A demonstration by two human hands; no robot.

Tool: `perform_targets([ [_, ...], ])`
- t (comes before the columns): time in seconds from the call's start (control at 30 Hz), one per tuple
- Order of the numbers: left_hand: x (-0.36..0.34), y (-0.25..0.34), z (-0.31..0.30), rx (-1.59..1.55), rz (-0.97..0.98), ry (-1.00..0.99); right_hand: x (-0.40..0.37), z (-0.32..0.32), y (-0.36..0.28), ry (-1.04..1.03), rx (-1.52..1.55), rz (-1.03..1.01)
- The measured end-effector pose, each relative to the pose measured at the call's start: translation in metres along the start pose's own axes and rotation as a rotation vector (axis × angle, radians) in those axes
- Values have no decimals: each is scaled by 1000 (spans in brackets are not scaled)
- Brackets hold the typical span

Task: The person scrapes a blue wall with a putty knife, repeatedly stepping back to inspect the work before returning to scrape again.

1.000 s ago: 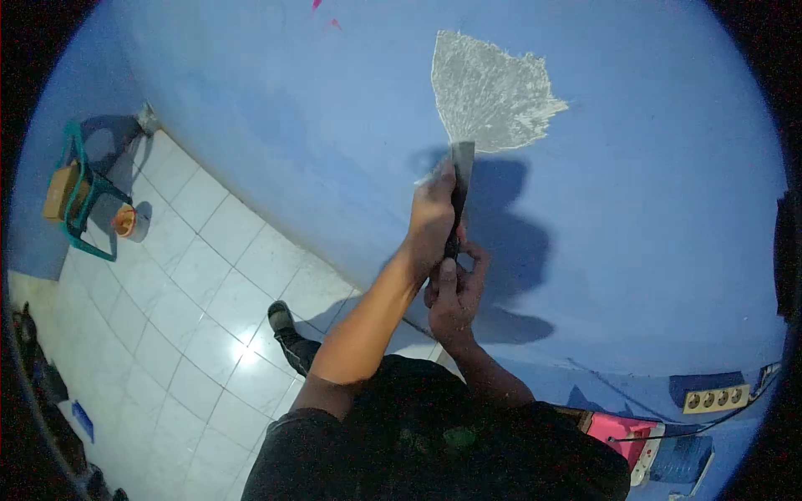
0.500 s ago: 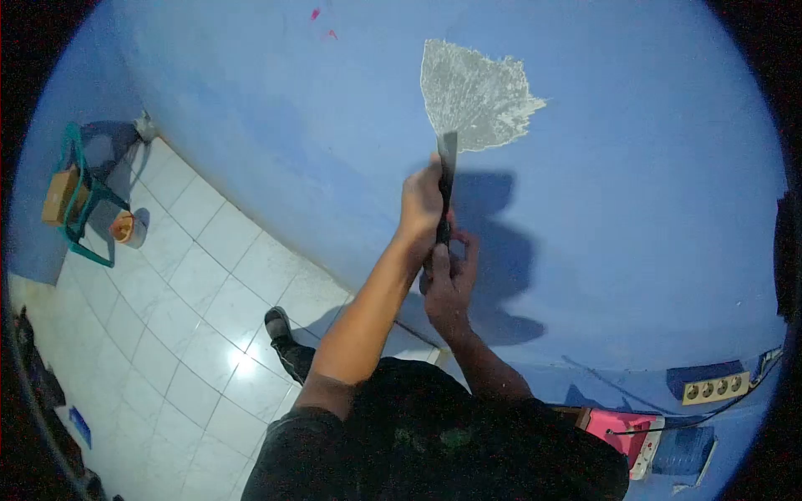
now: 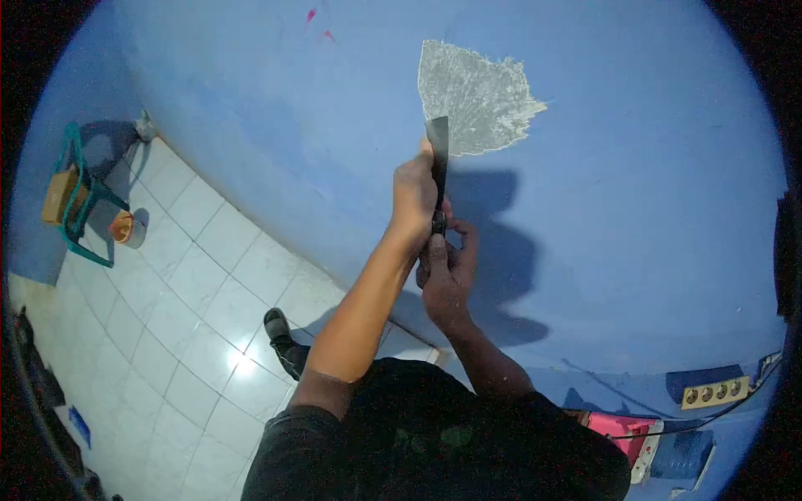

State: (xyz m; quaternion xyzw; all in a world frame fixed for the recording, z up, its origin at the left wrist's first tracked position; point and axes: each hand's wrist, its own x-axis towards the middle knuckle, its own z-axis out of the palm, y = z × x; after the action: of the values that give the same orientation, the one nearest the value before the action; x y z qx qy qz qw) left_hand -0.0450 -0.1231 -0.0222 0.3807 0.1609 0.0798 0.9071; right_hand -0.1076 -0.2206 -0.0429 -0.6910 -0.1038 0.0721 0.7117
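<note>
A scraper (image 3: 440,159) with a dark, flat blade is held upright against the blue wall (image 3: 618,217). Its blade tip overlaps the lower left edge of a bare grey patch (image 3: 480,100), where the paint is gone and the border is ragged. My left hand (image 3: 415,194) is closed along the scraper's upper part, close behind the blade. Lower down, my right hand (image 3: 449,275) grips the handle end between thumb and fingers. Part of the handle is hidden by both hands.
A green chair (image 3: 77,238) bears a cardboard box (image 3: 58,196), with a small bucket (image 3: 127,228) on the tiled floor (image 3: 200,284) beside it. A power strip (image 3: 715,390) and pink object (image 3: 618,426) are at lower right. Red marks (image 3: 311,15) show on the wall.
The scraper and both hands have shifted slightly left, and the blade tip sits a little higher at the patch's lower left edge. Both hands keep their hold.
</note>
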Motion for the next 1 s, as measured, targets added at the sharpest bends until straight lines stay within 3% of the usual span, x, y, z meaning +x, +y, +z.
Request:
perform_targets([
  [0.07, -3, 0, 2, 58, -27, 56, -3, -2, 13, 19, -20, -81],
  [0.2, -5, -10, 4, 82, 75, -19, 0, -6, 20, 24, -127, -137],
  [0.4, -6, -7, 0, -9, -16, -9, -1, -7, 24, 4, -103, -173],
  [0.53, 5, -15, 12, 175, 243, 98, 3, -7, 10, 31, -85, -152],
  [0.6, 5, 6, 11, -146, -29, 103, 14, -4, 2, 30, -100, -125],
  [0.73, 1, 10, -3, 10, 49, 153, 18, -2, 10, -108, -64, -189],
  [0.83, -14, -32, -47, -55, 47, 120, -12, -28, 37, -208, -352, -108],
  [0.9, -15, -74, -102, -181, 33, 28, -27, -56, 83, -330, -288, 48],
  [1.0, -42, -108, -171, -163, -215, 383, -52, -88, 124, -359, -365, 216],
])
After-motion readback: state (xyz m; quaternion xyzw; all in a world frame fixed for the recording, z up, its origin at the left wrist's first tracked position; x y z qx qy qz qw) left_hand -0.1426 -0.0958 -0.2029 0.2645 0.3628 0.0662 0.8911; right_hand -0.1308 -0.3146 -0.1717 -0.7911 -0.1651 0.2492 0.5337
